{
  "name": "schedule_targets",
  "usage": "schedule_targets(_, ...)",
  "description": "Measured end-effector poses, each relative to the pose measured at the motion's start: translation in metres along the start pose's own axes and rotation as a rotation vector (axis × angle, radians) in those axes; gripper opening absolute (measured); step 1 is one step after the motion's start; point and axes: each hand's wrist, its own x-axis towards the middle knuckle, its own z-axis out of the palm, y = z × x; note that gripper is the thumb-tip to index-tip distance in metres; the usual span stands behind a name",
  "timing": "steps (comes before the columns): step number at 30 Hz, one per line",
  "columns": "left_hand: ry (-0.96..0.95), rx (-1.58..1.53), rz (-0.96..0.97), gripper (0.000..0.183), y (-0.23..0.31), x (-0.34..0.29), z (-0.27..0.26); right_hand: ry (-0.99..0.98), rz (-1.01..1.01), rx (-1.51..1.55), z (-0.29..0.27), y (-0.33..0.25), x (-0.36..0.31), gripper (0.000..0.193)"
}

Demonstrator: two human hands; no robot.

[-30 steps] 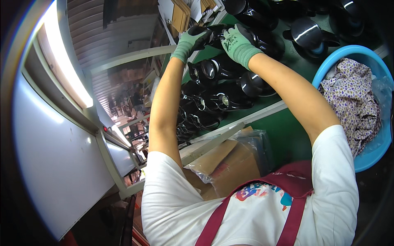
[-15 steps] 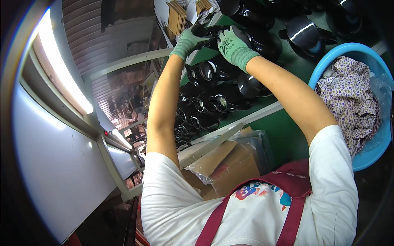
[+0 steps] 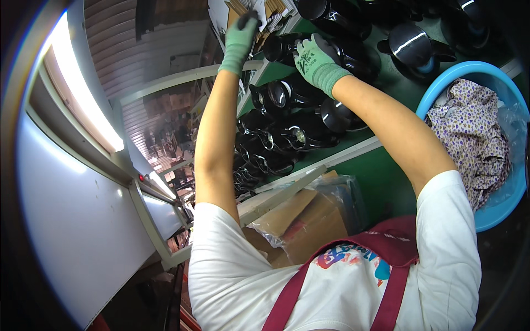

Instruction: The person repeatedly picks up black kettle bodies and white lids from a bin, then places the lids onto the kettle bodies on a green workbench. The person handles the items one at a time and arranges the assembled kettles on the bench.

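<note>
My right hand (image 3: 318,62), in a green glove with dark grip coating, is closed on a glossy black jug-like vessel (image 3: 279,48) that lies on its side on the green bench. Its fingers rest over the top of the vessel, and part of it is hidden under the glove. My left hand (image 3: 242,37), gloved the same way, is off the vessel and raised at the bench's far left edge. It overlaps a stack of cardboard pieces (image 3: 274,9); its fingertips are dark and smeared, so whether they grip anything is unclear.
Several more black vessels (image 3: 301,136) crowd the green bench (image 3: 361,144), some with round lids (image 3: 409,44). At the right stands a blue basin (image 3: 428,102) with patterned cloth (image 3: 469,127). Below the bench edge sit cardboard and plastic wrap (image 3: 314,220). A white panel (image 3: 77,220) fills the left.
My left hand has let go of the black vessel and moved up and left toward the cardboard stack. My right hand stays on the vessel, nearly still.
</note>
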Motion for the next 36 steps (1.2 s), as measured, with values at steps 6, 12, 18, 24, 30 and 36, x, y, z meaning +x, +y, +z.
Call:
schedule_targets(6,-0.632,0.971,0.138,0.076,-0.009,-0.005,0.016,0.038,-0.001,-0.031,0.003,0.004,-0.001,0.035)
schedule_targets(12,-0.080,0.597,-0.053,0.075,-0.003,-0.009,0.013,0.181,0.037,-0.015,0.016,0.000,0.005,0.023)
schedule_targets(18,-0.472,0.325,-0.133,0.053,-0.013,-0.010,-0.019,0.017,-0.003,-0.011,0.005,0.004,0.005,0.033)
schedule_targets(24,-0.395,0.703,-0.086,0.074,-0.031,0.002,-0.002,0.178,0.025,-0.049,0.017,0.002,0.006,0.021)
schedule_targets(30,-0.508,0.819,0.242,0.079,-0.022,0.010,0.021,0.174,0.027,-0.088,0.026,0.001,0.006,0.022)
schedule_targets(36,-0.573,1.253,0.650,0.076,0.015,-0.021,0.030,0.097,0.040,-0.224,0.015,-0.004,0.001,0.033)
